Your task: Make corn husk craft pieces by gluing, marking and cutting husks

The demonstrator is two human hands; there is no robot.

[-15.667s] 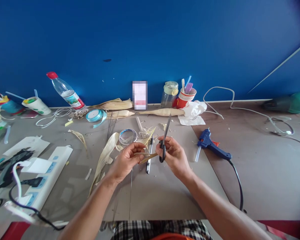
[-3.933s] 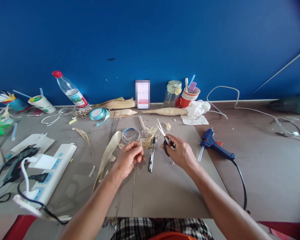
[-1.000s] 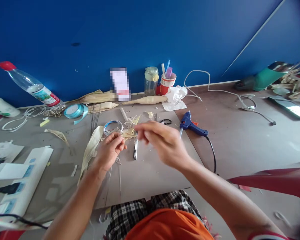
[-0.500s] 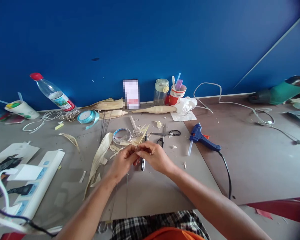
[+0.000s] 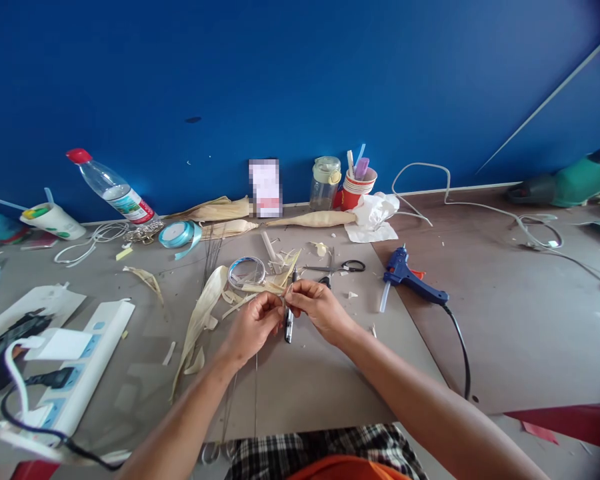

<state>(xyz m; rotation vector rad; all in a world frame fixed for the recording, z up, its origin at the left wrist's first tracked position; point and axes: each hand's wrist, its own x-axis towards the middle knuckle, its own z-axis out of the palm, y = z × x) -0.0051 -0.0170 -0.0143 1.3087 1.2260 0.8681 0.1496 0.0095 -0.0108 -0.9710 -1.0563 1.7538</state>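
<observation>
Over the middle of the table my left hand point(image 5: 256, 325) and my right hand point(image 5: 316, 307) meet fingertip to fingertip, both pinched. Whatever sits between them is too small and too covered to name. Below the hands lies a black-and-clear pen point(image 5: 289, 330), partly hidden by my right fingers. Just beyond are pale dried husk strips point(image 5: 280, 283) and a round roll of tape or wire point(image 5: 247, 272). Black-handled scissors point(image 5: 353, 265) lie past my right hand, one handle partly covered. A long curled husk point(image 5: 200, 320) rests to the left of my left hand.
A blue glue gun point(image 5: 410, 277) with its cord lies at right. At left stand a white power strip point(image 5: 93, 363) with plugs and a tilted bottle point(image 5: 117, 190). Light-blue ribbon point(image 5: 176, 235), a jar point(image 5: 325, 183) and red paper cups point(image 5: 356, 190) line the blue wall.
My fingertips have shifted slightly apart and my right hand's grip has changed, still pinching at the same spot. The whole view has moved a little, so things appear slightly further right.
</observation>
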